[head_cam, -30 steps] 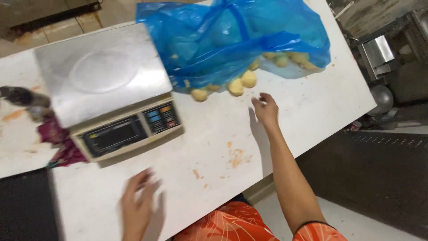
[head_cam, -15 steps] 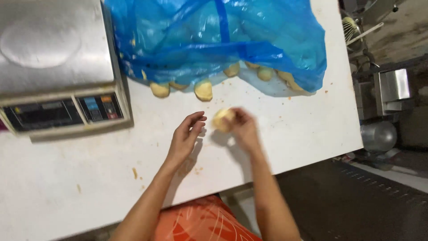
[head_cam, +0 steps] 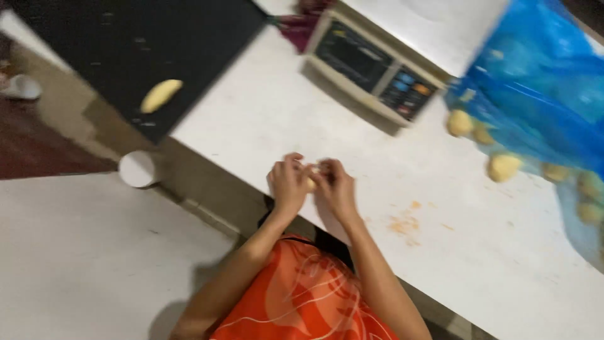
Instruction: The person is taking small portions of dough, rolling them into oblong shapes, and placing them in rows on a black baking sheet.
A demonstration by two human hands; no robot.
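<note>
Head view, blurred. My left hand (head_cam: 288, 182) and right hand (head_cam: 336, 187) meet at the near desk (head_cam: 264, 119) edge, both grips clenched on one small pale dough piece (head_cam: 311, 184), soft and rounded. Risk, as I judge it: so near the edge, a slip drops it to the floor. Far right: crinkled blue bag (head_cam: 541, 94), smooth lumps (head_cam: 503, 167), boxy scale (head_cam: 377, 69). Far left: black tray (head_cam: 126, 38).

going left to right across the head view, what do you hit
white cup → pale dough piece on black tray → left hand → right hand → scale → blue bag
</note>
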